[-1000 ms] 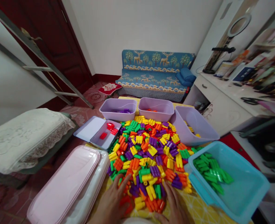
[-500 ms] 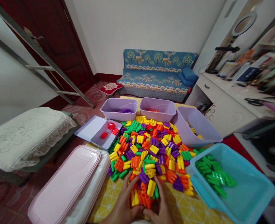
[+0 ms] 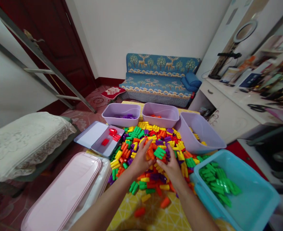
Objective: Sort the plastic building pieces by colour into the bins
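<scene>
A heap of plastic toy blocks (image 3: 155,133) in yellow, green, orange, red and purple covers the middle of the table. My left hand (image 3: 142,157) reaches into the heap with fingers spread and curved, beside some orange blocks (image 3: 151,153). Facing it, my right hand (image 3: 171,165) has its fingers apart next to a green block (image 3: 160,153). Blocks lie between both palms; whether any is lifted is hard to tell. Nearer my body, a blurred red block (image 3: 140,212) and an orange block (image 3: 165,202) appear in motion on the patterned yellow cloth (image 3: 153,221).
Lilac bins stand behind the heap: one with purple pieces (image 3: 121,122), one with orange (image 3: 160,122), one with yellow (image 3: 202,134). A blue bin (image 3: 254,179) at right holds green pieces. At left are an open box (image 3: 99,146) with red pieces and stacked lids (image 3: 64,189).
Both hands have moved forward from the near edge into the heap, and they are farther apart. Several blocks have spread over the cloth where the hands were cupped.
</scene>
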`<action>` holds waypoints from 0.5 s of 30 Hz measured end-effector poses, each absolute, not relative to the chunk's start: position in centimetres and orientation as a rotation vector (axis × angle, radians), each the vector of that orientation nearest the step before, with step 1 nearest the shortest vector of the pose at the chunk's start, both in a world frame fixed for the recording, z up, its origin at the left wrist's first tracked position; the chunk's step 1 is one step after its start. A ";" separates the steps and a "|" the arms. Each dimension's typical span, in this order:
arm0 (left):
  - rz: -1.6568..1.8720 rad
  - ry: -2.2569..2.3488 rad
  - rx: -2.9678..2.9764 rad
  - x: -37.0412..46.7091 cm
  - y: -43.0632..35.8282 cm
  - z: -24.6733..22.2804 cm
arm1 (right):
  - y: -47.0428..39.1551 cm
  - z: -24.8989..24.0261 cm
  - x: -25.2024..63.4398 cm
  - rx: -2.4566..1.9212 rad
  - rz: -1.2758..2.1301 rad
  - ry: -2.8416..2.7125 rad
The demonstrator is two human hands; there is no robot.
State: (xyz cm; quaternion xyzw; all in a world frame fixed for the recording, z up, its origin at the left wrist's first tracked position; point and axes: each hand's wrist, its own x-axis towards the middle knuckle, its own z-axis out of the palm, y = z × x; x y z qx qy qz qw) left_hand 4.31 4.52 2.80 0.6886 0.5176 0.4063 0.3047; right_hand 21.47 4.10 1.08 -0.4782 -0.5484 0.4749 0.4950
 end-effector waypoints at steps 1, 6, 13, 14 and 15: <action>1.084 1.363 1.867 3.9 4.9 3.0 | 4.6 1.1 21.6 -1.158 1.159 -1.322; 1.129 1.471 1.995 1.2 3.6 1.8 | 2.6 -0.7 22.6 -1.317 0.734 -1.512; 1.072 1.622 2.103 -0.4 -1.3 -2.2 | -1.1 -4.4 23.2 -1.381 0.237 -1.972; 1.037 1.632 2.132 -0.3 -1.7 -2.5 | -1.0 -4.5 23.1 -1.387 0.193 -2.000; 1.007 1.650 2.155 -0.2 -1.9 -2.9 | -0.8 -4.5 23.0 -1.397 0.158 -2.020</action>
